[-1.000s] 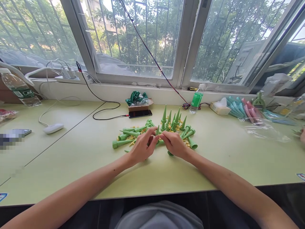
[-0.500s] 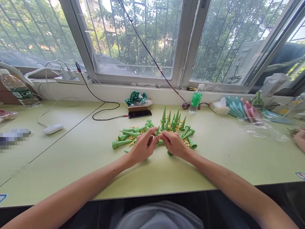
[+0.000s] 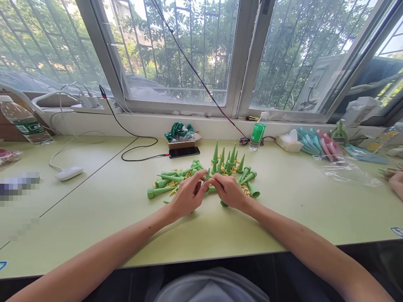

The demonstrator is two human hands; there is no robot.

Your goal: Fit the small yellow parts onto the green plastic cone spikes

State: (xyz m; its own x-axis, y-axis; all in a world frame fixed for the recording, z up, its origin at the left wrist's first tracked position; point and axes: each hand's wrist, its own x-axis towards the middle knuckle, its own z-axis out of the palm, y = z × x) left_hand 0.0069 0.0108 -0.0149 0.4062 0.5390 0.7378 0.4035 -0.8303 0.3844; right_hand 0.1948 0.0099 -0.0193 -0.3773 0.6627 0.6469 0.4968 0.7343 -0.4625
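My left hand [image 3: 189, 193] is closed round a green cone [image 3: 208, 174], whose tip rises between the fingers. Right beside it, my right hand [image 3: 228, 189] has its fingers pinched together at the same cone; any small part between the fingertips is hidden. Behind the hands, several green spikes [image 3: 232, 159] stand upright with small yellow pieces among them. More green cones [image 3: 160, 191] lie in a pile to the left, mixed with yellow pieces. Further green cones [image 3: 252, 188] lie just right of my right hand.
A black phone [image 3: 184, 152] with a cable lies before a small box [image 3: 184, 144]. A green-labelled bottle [image 3: 258, 133] and tissue box [image 3: 289, 143] stand behind. A white mouse [image 3: 69, 173] is left. Packaged items [image 3: 330, 147] and another person's hand [image 3: 396, 183] are right.
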